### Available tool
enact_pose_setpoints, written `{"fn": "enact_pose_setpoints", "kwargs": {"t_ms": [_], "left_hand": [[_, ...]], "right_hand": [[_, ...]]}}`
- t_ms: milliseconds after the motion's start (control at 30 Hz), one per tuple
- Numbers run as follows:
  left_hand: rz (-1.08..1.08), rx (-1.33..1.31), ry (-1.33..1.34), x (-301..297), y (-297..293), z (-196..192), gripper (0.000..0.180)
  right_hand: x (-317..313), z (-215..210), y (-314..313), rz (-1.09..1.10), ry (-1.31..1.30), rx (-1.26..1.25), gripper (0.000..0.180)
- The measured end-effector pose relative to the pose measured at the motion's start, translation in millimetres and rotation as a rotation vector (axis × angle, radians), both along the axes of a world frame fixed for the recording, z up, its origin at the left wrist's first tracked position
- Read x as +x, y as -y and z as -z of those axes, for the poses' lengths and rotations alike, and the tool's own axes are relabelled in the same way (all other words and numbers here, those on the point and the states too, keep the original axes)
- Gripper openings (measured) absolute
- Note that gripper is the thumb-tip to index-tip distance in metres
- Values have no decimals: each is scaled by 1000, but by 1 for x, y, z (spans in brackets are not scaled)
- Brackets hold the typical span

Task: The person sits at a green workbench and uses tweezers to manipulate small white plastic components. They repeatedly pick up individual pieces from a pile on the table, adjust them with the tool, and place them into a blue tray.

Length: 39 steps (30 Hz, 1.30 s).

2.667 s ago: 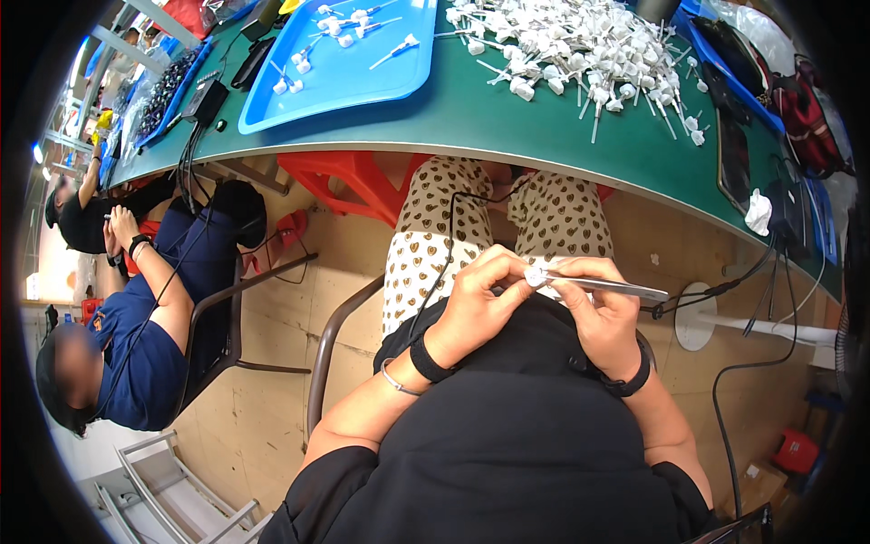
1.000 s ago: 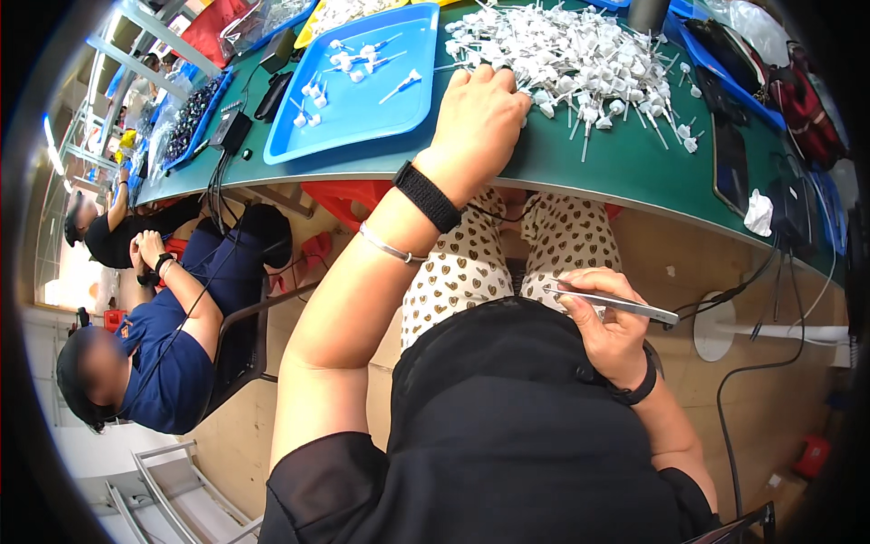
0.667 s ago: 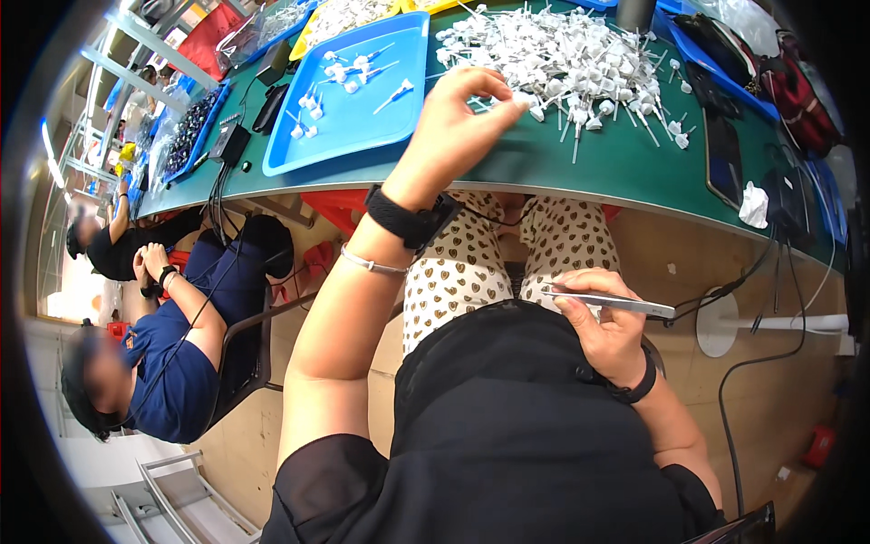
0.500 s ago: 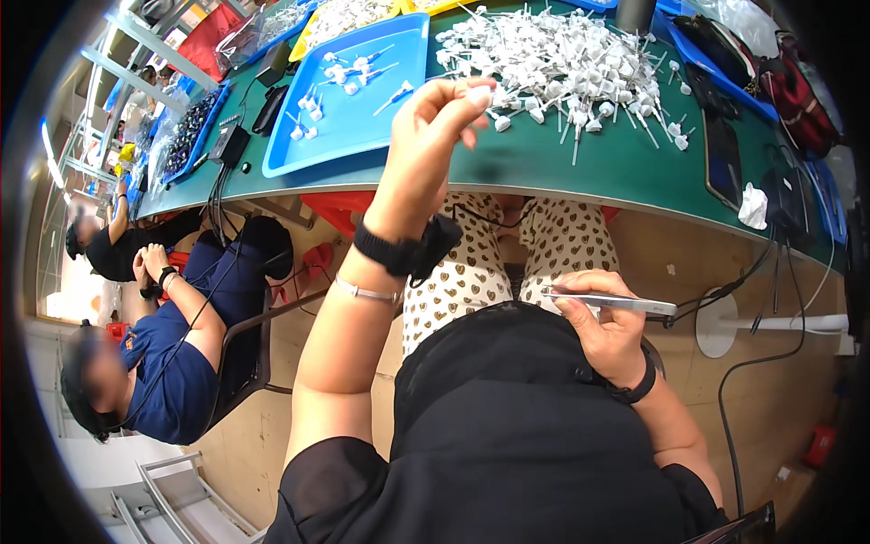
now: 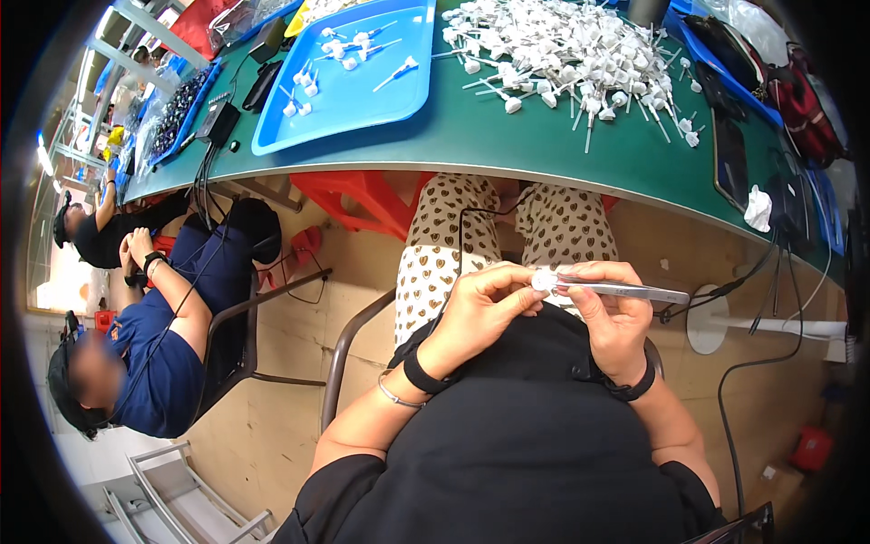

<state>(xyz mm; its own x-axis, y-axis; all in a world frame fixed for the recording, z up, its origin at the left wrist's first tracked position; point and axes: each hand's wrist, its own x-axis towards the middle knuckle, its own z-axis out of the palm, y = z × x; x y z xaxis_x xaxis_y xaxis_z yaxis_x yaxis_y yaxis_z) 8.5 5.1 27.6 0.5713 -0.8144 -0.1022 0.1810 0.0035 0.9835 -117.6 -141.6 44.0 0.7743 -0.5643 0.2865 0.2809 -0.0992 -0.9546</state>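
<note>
Above my lap, my left hand [image 5: 489, 308] pinches a small white plastic part [image 5: 545, 280] between thumb and fingers. My right hand [image 5: 613, 317] is closed round a pair of metal tweezers [image 5: 634, 291], held nearly level. The tips of the tweezers meet the white part; whether they grip it or only touch it I cannot tell. On the green table [image 5: 362, 156] beyond lies a big heap of white plastic parts with thin stems [image 5: 580, 54]. Several similar parts lie in the blue tray [image 5: 381, 102] to its left.
A phone [image 5: 729, 159] and a crumpled white tissue [image 5: 758, 208] lie at the table's right edge. Black cables [image 5: 725, 390] hang down on the right. A co-worker in a dark blue shirt [image 5: 163, 363] sits at my left. A red stool [image 5: 358, 195] stands under the table.
My left hand has come down from near the heap to my lap, bringing a white part to the tweezers. My right hand stays over my lap. The view has shifted slightly.
</note>
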Motion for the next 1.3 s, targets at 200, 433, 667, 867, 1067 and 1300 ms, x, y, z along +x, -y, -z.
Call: {"fn": "enact_pose_setpoints", "kwargs": {"t_ms": [200,433,667,867,1067,1300], "left_hand": [[-70,-48,273,-6,-1,10,8],[-84,-56,248,-8,-1,17,9],[-71,-18,358,-8,-1,22,11],[-80,-11,416,-8,-1,20,11],[-85,-23,477,-9,-2,22,9],[-87,-29,433,-9,-2,21,10]], "right_hand": [[2,2,-4,9,-32,-4,14],[2,10,-4,2,-72,-136,13],[3,13,-5,10,-96,-207,11],[3,13,-5,5,-111,-199,11],[3,13,-5,-4,-138,-191,11],[3,13,-6,-4,-139,-171,11]]}}
